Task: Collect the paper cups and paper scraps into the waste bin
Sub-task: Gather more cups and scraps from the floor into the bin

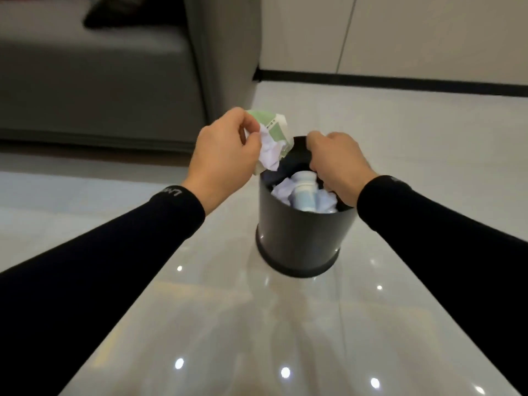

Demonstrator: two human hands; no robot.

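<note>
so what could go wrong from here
The crumpled paper in the left hand hangs at the left rim of the waste bin, not clearly over the opening, so it may fall outside. A paper cup and scraps already lie near the top, so it could roll off. The right hand gripping the far rim might tip the bin.

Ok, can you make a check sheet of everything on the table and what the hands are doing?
Surface: glossy pale table, reflecting lights.
Job's things: dark waste bin upright on it; paper cup and white paper scraps inside; crumpled green-and-white paper held by its rim.
Clutter: nothing seen.
Hands: left hand grips the crumpled paper; right hand grips the bin's rim.
Cables: nothing seen.
Surroundings: grey sofa, pale floor, wall with black skirting.
</note>
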